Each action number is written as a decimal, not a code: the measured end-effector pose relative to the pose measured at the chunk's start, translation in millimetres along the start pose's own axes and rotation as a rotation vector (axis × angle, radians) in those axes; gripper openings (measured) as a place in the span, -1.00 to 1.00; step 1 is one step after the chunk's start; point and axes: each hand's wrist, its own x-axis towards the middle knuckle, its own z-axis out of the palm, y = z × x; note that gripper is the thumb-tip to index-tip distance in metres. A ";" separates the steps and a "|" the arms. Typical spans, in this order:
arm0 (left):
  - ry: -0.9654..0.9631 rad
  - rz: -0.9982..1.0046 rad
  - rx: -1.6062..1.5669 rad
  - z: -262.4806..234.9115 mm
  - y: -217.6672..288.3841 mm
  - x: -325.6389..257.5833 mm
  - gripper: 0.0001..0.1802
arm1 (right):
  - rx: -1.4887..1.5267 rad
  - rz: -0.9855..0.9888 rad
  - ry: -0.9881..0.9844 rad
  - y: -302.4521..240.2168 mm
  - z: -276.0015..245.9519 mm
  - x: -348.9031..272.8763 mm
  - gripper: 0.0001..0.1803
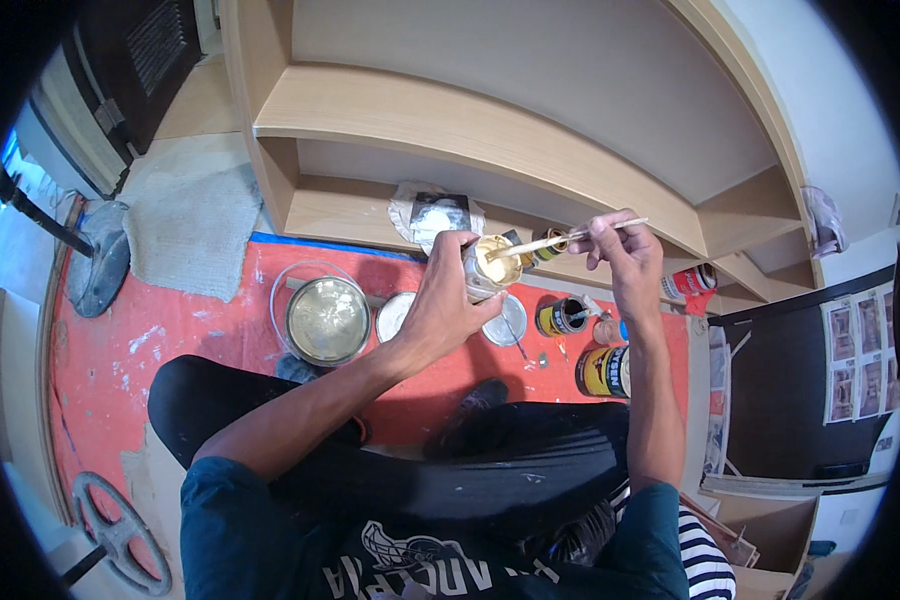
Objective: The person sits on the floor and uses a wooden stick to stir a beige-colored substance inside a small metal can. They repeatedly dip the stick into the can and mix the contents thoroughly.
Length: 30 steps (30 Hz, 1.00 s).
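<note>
My left hand (438, 300) grips a small open tin (491, 270) filled with pale yellowish paint, held above the red floor sheet. My right hand (622, 252) pinches a thin wooden stick (562, 240) whose tip dips into the tin's paint. Below the tin lie a loose round lid (505, 325) and another pale lid (395, 316). I sit cross-legged in black trousers in front of a light wooden shelf unit.
A large open can in a clear tub (327, 320) stands at the left. Two small yellow-black tins (562, 316) (603, 372) stand on the red sheet (170, 330) at the right. A crumpled bag (435, 215) lies on the lowest shelf (340, 210). A grey mat (190, 220) lies far left.
</note>
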 end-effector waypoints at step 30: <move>-0.075 0.084 -0.044 -3.8 -5.6 0.4 -0.16 | -0.583 -0.457 -0.249 -33.3 47.5 -17.5 -0.91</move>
